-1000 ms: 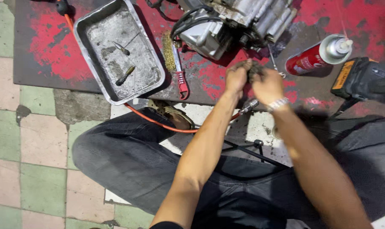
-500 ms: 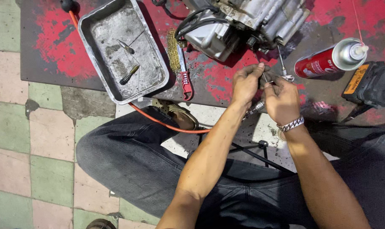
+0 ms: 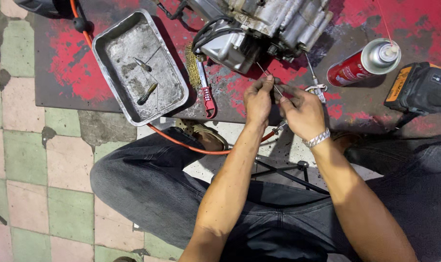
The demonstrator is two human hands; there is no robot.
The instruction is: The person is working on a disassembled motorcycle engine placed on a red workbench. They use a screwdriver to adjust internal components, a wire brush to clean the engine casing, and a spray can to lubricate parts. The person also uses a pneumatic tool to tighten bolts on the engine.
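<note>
My left hand and my right hand meet over a red-painted mat, just in front of a grey metal engine. Between the fingertips of both hands is a thin metal wire or rod that slants up toward the engine. My left thumb and forefinger pinch its upper part; my right fingers hold its lower end. A metal bracelet sits on my right wrist. What the wire joins to is hidden by my fingers.
A grey metal tray with small tools lies at the left. A wire brush with a red handle lies beside the engine. A red spray can and a black-and-yellow power tool lie at the right. An orange hose crosses the tiled floor.
Both hands have shifted slightly left and closer to the engine. The thin wire now shows stretched between my fingertips; earlier the hands were clasped around a small dark part.
</note>
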